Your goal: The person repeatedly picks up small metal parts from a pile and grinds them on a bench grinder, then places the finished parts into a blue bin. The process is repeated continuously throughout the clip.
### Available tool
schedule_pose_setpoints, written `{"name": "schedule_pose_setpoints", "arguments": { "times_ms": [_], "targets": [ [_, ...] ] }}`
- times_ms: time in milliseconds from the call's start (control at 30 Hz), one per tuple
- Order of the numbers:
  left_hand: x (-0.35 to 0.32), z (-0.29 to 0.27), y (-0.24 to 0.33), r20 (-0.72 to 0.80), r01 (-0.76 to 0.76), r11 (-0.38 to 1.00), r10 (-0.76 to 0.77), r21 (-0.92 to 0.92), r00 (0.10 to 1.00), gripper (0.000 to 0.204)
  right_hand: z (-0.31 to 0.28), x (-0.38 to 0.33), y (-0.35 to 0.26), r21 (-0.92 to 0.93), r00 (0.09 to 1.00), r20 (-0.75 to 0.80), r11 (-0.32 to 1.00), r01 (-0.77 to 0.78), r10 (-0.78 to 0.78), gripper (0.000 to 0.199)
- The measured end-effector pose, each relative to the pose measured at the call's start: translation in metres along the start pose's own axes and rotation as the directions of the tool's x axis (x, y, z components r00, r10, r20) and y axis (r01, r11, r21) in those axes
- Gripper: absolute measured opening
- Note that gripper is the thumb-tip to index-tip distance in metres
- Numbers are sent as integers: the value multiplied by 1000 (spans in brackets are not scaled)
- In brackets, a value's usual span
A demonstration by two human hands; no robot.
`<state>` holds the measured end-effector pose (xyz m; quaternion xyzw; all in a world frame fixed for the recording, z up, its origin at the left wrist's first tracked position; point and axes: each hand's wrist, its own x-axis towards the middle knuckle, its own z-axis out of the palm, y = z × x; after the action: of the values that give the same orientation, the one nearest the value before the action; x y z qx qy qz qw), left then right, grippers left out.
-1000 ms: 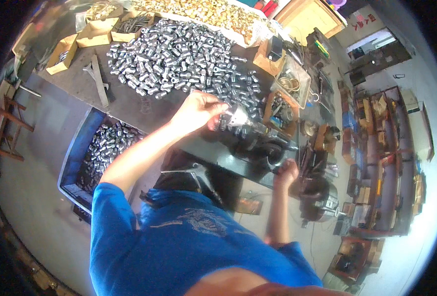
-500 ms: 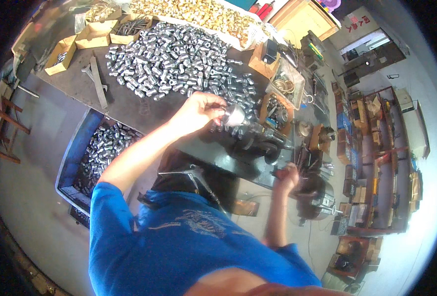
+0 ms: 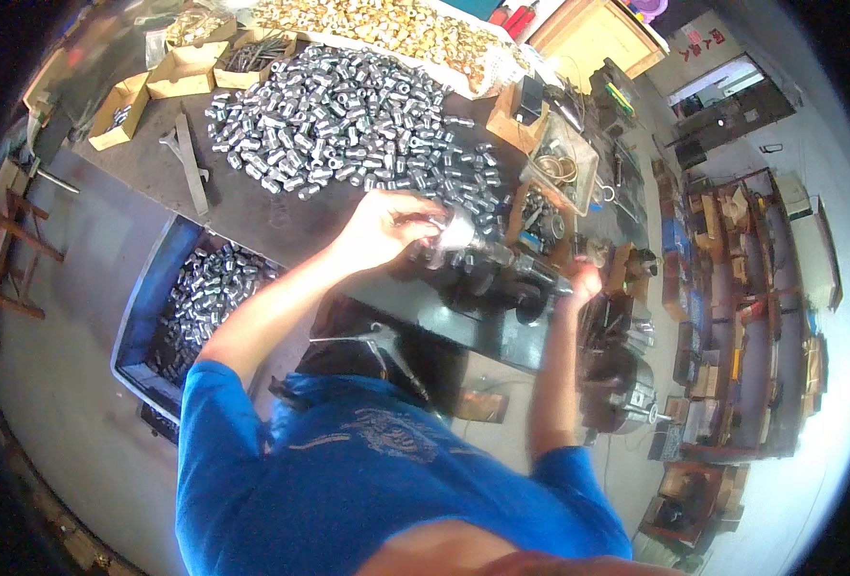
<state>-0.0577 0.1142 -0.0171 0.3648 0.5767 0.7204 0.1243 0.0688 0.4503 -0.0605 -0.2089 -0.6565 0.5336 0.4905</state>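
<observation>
Hundreds of small silver cylindrical metal parts [image 3: 348,120] lie heaped on the dark workbench [image 3: 252,206]. At far left we note open cardboard boxes [image 3: 170,72] along the bench edge and a long grey wrench [image 3: 190,168] lying flat beside the heap. Below the bench, on the floor, a blue crate [image 3: 142,317] holds more of the same silver parts.

Moving right, our left hand [image 3: 382,226] reaches across the bench; its fingers are curled closed around a shiny metal part [image 3: 455,233], which it holds at the front edge of the heap, against the dark machine [image 3: 502,283] mounted at the bench edge. Behind the heap a pile of brass-coloured parts [image 3: 386,24] fills the back of the bench.

Further right, our right hand [image 3: 583,283] sits at the far end of the machine, fingers bent around something dark there; we cannot tell what it grips. A clear plastic tub [image 3: 564,163] with rings stands above it. Cluttered shelves [image 3: 761,278] line the right wall.
</observation>
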Motion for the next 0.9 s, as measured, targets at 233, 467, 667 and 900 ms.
{"name": "schedule_pose_setpoints", "arguments": {
  "times_ms": [233, 467, 667, 900],
  "targets": [
    [-5, -5, -4, 6, 97, 992, -97, -75, 995, 20, -4, -35, 16, 116, 959, 52, 952, -283, 279, 22],
    [4, -1, 8, 32, 184, 975, -189, 124, 981, 14, 6, -2, -6, -42, 994, 78, 996, 77, -74, 17],
    [3, 1, 4, -87, 214, 944, -199, 250, 976, 38, -8, -18, -83, 375, 967, -68, 905, -204, 246, 15],
    [1, 0, -4, -116, 218, 961, -200, 170, 973, 41, -54, -93, -49, 440, 930, 35, 830, -344, 367, 13]
  ]
}}
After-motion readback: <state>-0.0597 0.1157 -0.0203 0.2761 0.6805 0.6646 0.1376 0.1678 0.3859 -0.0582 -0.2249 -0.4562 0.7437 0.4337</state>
